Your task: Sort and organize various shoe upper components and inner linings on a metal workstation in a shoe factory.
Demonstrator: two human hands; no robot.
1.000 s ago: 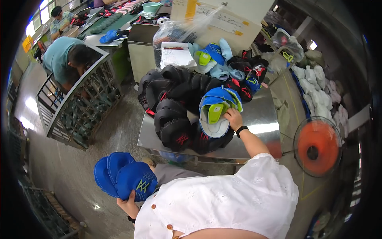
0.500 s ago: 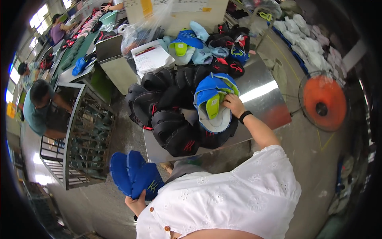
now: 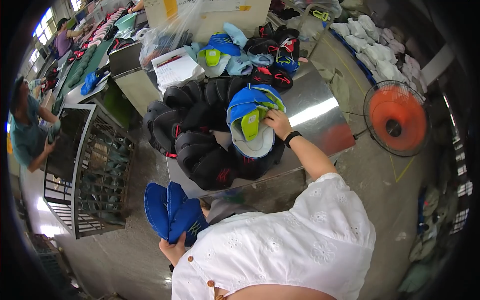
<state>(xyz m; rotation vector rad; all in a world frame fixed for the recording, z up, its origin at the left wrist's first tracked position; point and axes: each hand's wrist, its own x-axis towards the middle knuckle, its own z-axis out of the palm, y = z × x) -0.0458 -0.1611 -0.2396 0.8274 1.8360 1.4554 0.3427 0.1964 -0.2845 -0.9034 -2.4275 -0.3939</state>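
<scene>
My left hand [image 3: 173, 248] hangs low at my side and grips a bundle of blue shoe uppers [image 3: 172, 212]. My right hand [image 3: 278, 123], a dark band on its wrist, reaches onto the steel table [image 3: 320, 107] and holds the edge of a stack of blue, white and lime-green shoe uppers [image 3: 251, 122]. Piles of black uppers with red trim [image 3: 197, 135] lie on the table to the left of and below that stack.
More blue and black uppers [image 3: 250, 47] and a paper pad [image 3: 175, 70] lie at the table's far end. A metal wire cage cart [image 3: 92, 170] stands left, a person [image 3: 27, 130] leaning beside it. An orange floor fan [image 3: 396, 125] stands right.
The view has swung slightly, so the table and fan sit further right and lower. My right hand stays on the blue stack, and my left still holds its blue bundle.
</scene>
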